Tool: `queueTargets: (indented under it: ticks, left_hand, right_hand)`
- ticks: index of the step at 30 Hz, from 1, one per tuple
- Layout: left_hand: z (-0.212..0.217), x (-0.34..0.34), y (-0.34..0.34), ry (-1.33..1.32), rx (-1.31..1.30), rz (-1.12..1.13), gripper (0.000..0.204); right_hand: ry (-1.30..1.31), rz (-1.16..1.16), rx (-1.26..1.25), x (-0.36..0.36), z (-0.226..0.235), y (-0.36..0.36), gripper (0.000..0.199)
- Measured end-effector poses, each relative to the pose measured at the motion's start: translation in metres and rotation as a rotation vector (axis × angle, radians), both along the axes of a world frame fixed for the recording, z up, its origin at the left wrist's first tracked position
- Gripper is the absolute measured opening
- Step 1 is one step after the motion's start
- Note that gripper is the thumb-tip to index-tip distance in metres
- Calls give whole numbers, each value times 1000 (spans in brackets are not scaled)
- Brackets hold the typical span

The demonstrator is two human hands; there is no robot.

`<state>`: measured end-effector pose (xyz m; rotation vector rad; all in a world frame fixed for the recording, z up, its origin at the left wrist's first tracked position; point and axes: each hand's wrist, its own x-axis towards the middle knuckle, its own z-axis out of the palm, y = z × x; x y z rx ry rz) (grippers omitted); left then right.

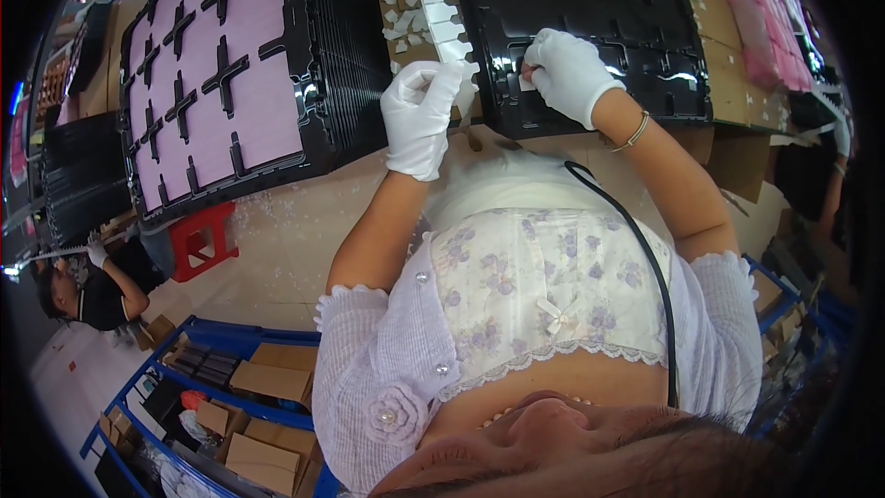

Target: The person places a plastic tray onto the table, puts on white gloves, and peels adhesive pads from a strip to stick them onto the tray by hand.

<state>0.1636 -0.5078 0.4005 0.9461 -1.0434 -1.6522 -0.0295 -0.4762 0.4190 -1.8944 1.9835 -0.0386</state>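
A white glove covers my left hand (419, 120), whose fingers are pinched on the near end of a long white strip (441, 14) with notched edges. The strip runs away from me between two groups of black trays. My right hand (570, 74), also gloved, is low over the near left part of the right black tray (590, 9). Its thumb and finger are closed on a small white piece (526, 84), partly hidden by the fingers. On the left, a tall stack of black trays (346, 55) has a pale purple sheet (205, 97) in its top tray, between black cross-shaped ribs.
Small white scraps (402, 26) are scattered on the cardboard table top (724, 55). Pink wrapped bundles (756, 28) lie far right. A red stool (205, 242) stands below the left stack. A co-worker (106, 290) is at far left. Behind me, a blue rack (221, 337) holds cardboard boxes.
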Motion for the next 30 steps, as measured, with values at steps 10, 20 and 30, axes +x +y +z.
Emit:
queueTargets:
  ticks: [10,20,30]
  left_hand:
    - [1,-1,-3,-10,-7,9,8]
    - [2,-3,-5,-27,-6,-12,7]
    - [-5,-7,-4,-12,-39,-8,7]
  right_hand:
    - [75,-7,14,4,9,-1,10]
    - [19,49,23,4,9,6,12]
    - [-115,-60,68,5,8,7,12]
